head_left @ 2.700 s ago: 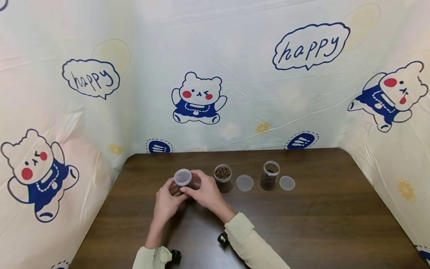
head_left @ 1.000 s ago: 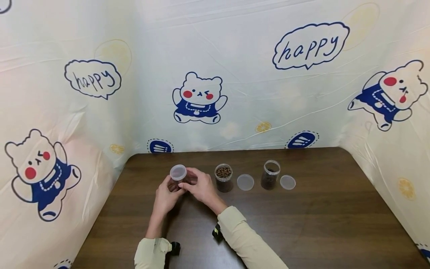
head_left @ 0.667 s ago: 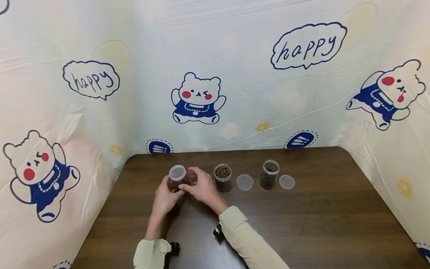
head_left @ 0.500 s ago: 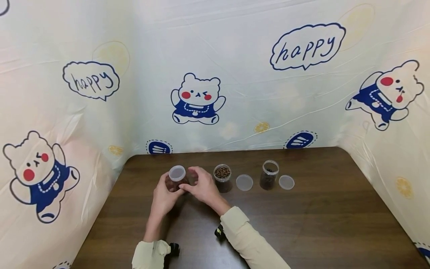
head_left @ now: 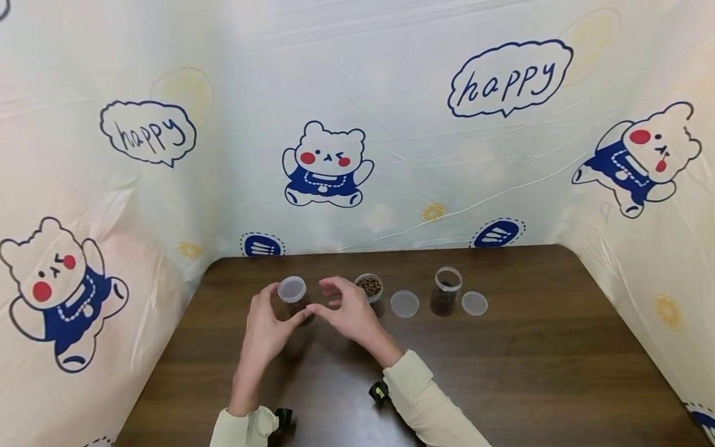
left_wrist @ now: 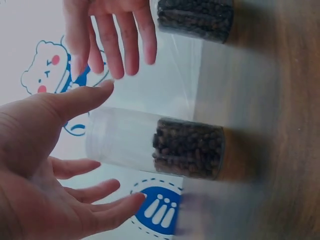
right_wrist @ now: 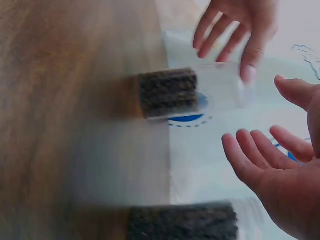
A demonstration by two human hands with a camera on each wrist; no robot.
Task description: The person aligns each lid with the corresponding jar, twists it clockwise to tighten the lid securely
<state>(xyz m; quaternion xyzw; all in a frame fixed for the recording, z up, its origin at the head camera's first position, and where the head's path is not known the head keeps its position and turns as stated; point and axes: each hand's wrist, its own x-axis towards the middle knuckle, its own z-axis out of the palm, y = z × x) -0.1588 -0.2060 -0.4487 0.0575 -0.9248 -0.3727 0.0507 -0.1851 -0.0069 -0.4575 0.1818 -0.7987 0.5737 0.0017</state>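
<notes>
A clear jar of dark brown beans, with a translucent lid on top, stands upright on the table at the left. My left hand is spread loosely at its left and near side, and the left wrist view shows the thumb and fingers either side of the jar's upper part. My right hand is spread open to the right of it, a gap between its fingers and the jar in the right wrist view. Behind the right hand, an uncovered jar holds brown beans.
A loose translucent lid lies flat right of the middle jar. Farther right stands another uncovered jar with dark contents, a second lid beside it. A printed curtain rises behind the brown table.
Both hands held the lidded jar before and have now loosened and drawn apart from it. The jar shifted slightly left earlier. My right hand has moved right, toward the middle jar.
</notes>
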